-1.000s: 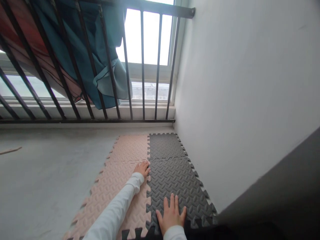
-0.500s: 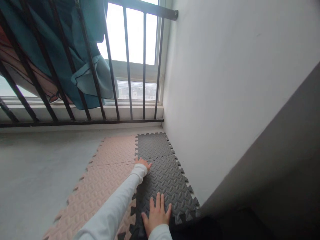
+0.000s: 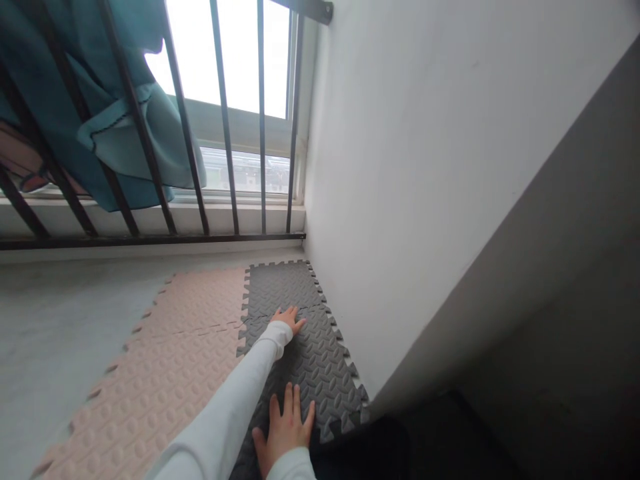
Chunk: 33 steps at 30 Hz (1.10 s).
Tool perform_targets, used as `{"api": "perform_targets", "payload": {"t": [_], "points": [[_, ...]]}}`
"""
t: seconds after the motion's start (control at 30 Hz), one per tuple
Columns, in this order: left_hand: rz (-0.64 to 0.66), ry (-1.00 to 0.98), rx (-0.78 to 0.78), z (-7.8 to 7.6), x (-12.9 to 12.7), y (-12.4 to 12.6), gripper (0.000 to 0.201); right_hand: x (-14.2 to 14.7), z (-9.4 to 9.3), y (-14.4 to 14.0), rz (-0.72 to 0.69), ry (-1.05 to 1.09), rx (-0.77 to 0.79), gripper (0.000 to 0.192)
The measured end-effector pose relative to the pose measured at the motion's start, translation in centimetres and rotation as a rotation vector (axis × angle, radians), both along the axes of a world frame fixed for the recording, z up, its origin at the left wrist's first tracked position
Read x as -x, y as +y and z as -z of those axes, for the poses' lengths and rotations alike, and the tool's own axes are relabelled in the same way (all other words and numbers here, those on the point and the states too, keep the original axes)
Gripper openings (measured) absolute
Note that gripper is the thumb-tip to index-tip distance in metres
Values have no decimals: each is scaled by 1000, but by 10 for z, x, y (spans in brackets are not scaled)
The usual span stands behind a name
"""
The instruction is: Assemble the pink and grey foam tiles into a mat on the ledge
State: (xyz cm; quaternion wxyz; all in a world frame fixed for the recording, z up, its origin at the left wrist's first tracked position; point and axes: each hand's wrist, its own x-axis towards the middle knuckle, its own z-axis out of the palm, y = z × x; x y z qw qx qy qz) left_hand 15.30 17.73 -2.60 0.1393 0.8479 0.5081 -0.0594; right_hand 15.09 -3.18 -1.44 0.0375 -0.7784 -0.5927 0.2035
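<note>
My left hand (image 3: 289, 319) is stretched far forward, palm down with its fingers apart. It lies on the dark grey foam floor mat (image 3: 320, 360), by the seam between the near grey tile and the far grey tile (image 3: 283, 283). Closer to me, my right hand (image 3: 286, 430) rests flat on the near grey tile with spread fingers. Neither hand holds anything. Pink foam tiles (image 3: 165, 373) with toothed edges lie to the left of the grey ones. My left sleeve covers part of the join between the two colours.
A white wall (image 3: 400, 167) rises along the right side of the grey tiles. Black railing bars (image 3: 227, 133) stand before a window (image 3: 250, 60), with blue-green cloth (image 3: 125, 113) hanging behind them. Bare grey floor (image 3: 60, 320) lies left of the mat.
My left hand has moved right, from the pink and grey join onto the grey tiles. My right hand stays flat on the mat. The view has turned slightly to the right.
</note>
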Motion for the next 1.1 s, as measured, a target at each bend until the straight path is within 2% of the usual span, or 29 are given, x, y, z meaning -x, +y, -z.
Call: {"api": "perform_targets", "payload": {"t": [0.2, 0.37, 0.53, 0.73, 0.87, 1.0, 1.1], "points": [[-4, -20, -21, 4, 5, -3, 65, -2, 3, 2, -15, 6, -17, 56], [71, -24, 12, 1, -11, -8, 67, 0, 7, 3, 28, -38, -22, 56], [59, -62, 33, 6, -19, -9, 59, -3, 15, 4, -22, -19, -24, 57], [180, -4, -83, -7, -34, 1, 63, -1, 15, 12, -26, -27, 44, 54], [190, 97, -74, -11, -58, -8, 70, -4, 13, 18, -24, 66, 122, 42], [166, 86, -89, -12, -71, -15, 74, -7, 29, 23, -38, 85, 128, 43], [50, 22, -27, -16, -77, -12, 71, -5, 47, 24, -48, 9, 74, 45]]}}
